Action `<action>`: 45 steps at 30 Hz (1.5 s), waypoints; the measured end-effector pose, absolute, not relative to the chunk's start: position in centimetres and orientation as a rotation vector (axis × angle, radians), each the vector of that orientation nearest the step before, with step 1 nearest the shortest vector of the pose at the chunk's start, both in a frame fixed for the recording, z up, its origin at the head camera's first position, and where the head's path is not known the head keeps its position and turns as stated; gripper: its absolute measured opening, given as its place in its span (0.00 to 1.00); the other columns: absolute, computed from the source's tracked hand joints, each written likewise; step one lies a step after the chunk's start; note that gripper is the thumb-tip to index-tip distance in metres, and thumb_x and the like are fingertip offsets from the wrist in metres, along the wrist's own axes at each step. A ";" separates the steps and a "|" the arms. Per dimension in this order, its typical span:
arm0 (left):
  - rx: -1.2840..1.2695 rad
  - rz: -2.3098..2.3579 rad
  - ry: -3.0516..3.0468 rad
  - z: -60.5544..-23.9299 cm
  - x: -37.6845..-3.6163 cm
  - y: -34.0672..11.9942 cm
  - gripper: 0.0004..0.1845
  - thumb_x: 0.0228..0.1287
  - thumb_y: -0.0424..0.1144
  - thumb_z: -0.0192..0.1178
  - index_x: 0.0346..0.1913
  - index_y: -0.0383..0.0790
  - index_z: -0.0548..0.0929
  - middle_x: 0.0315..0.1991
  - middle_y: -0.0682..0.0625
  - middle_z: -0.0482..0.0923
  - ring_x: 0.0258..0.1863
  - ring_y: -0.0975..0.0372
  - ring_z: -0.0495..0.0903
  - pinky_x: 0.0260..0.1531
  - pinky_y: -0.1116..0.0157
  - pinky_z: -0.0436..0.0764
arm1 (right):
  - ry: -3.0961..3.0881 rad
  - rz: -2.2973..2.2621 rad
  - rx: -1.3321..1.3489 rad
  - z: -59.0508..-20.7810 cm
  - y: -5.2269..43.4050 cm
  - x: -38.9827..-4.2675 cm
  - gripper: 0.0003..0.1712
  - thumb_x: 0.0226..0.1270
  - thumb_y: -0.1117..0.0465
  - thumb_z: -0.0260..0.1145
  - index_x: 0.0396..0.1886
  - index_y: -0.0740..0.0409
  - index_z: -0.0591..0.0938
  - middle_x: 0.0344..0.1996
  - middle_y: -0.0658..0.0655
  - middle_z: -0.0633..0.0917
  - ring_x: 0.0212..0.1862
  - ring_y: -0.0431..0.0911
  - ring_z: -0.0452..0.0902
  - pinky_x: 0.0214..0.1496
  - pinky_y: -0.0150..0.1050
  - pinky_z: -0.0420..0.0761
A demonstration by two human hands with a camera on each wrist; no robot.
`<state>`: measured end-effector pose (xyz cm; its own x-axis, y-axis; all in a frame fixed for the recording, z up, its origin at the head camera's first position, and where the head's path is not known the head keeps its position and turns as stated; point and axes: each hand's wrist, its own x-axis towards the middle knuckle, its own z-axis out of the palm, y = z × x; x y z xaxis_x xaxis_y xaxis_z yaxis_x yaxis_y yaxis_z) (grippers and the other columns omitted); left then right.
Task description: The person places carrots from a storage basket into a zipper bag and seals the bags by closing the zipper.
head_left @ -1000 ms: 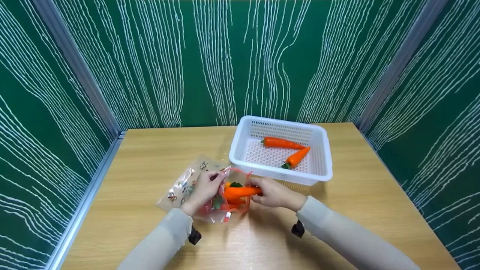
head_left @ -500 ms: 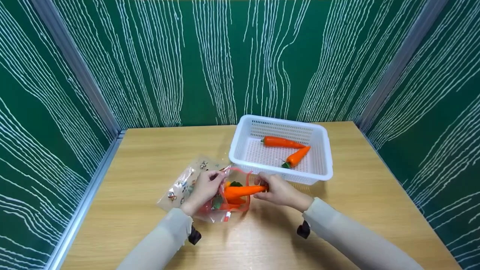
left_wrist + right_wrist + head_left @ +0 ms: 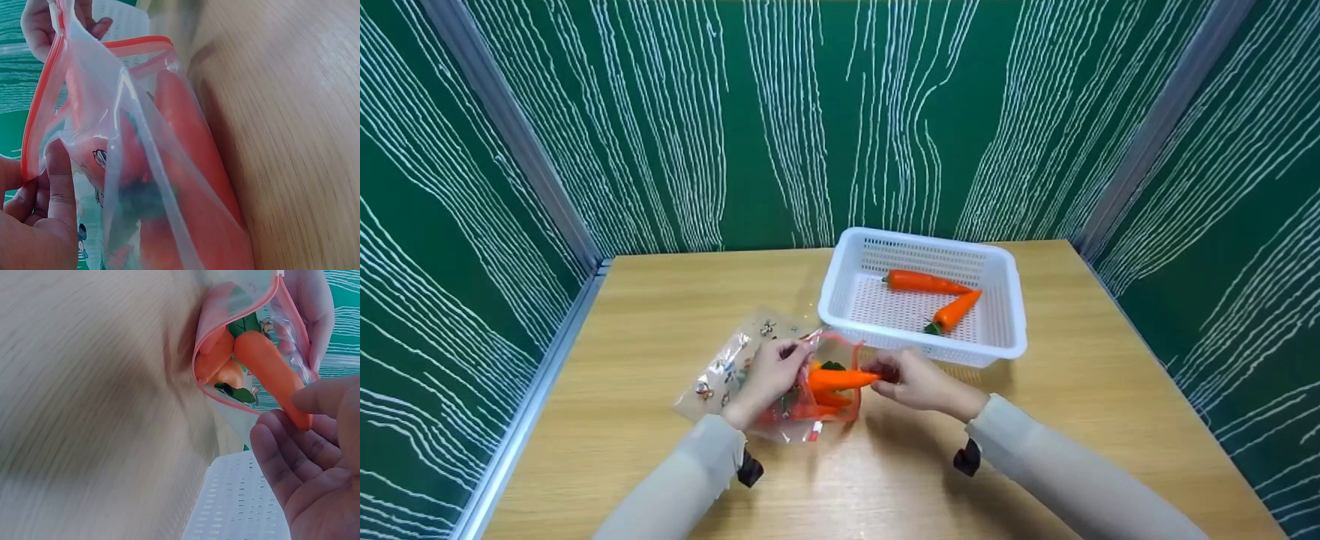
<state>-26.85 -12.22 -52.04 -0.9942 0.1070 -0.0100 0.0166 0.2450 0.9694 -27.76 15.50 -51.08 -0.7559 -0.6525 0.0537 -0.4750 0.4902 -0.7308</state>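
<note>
Your table (image 3: 660, 300) bears all of the work, and the white basket (image 3: 915, 345) stands on it, so I give every place from this basket. The clear bag (image 3: 735, 367) lies to its left and closer to you; whether the two touch, I cannot tell. Your right hand (image 3: 919, 382) is just in front of the basket, and it pinches the narrow tip of the held carrot (image 3: 840, 379) between thumb and fingers. Your left hand (image 3: 769, 379), farther left from the basket, pinches the bag's red edge, so the mouth stands wide. The held carrot lies left of the basket, its thick end inside the bag above other orange pieces (image 3: 216, 357). In the basket itself rest a far carrot (image 3: 926, 282) and a near carrot (image 3: 958, 310).

I judge that the step in hand is passing this carrot through the mouth, probably inward. The next move then calls for a straight, gentle push, while your left fingers hold the edge away from it.
</note>
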 end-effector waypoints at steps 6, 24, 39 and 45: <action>0.100 1.907 2.393 -51.9 -26.8 -12.1 0.14 0.84 0.39 0.59 0.40 0.34 0.88 0.26 0.54 0.79 0.23 0.67 0.72 0.23 0.73 0.71 | 2.527 -1.094 -0.970 -51.6 14.5 -27.8 0.10 0.74 0.67 0.72 0.52 0.62 0.89 0.40 0.56 0.92 0.35 0.38 0.81 0.41 0.32 0.84; 0.120 1.852 2.433 -51.8 -26.7 -12.0 0.15 0.85 0.41 0.58 0.40 0.35 0.88 0.26 0.53 0.78 0.22 0.66 0.71 0.24 0.72 0.74 | 2.691 -1.063 -0.845 -52.4 10.2 -28.0 0.11 0.71 0.59 0.79 0.28 0.56 0.89 0.23 0.48 0.86 0.24 0.35 0.73 0.27 0.28 0.75; 0.146 1.881 2.439 -51.7 -26.9 -11.7 0.16 0.84 0.38 0.58 0.41 0.27 0.86 0.25 0.54 0.78 0.23 0.67 0.72 0.24 0.73 0.73 | 2.738 -1.024 -0.885 -52.7 7.9 -28.2 0.07 0.73 0.67 0.74 0.31 0.61 0.90 0.24 0.52 0.88 0.25 0.37 0.76 0.28 0.32 0.80; 0.135 1.891 2.464 -51.9 -26.8 -11.6 0.16 0.83 0.38 0.59 0.40 0.26 0.86 0.25 0.53 0.79 0.23 0.67 0.72 0.24 0.73 0.71 | 2.741 -1.043 -0.923 -52.8 7.2 -28.4 0.04 0.73 0.68 0.73 0.35 0.62 0.92 0.28 0.55 0.91 0.28 0.39 0.80 0.33 0.36 0.84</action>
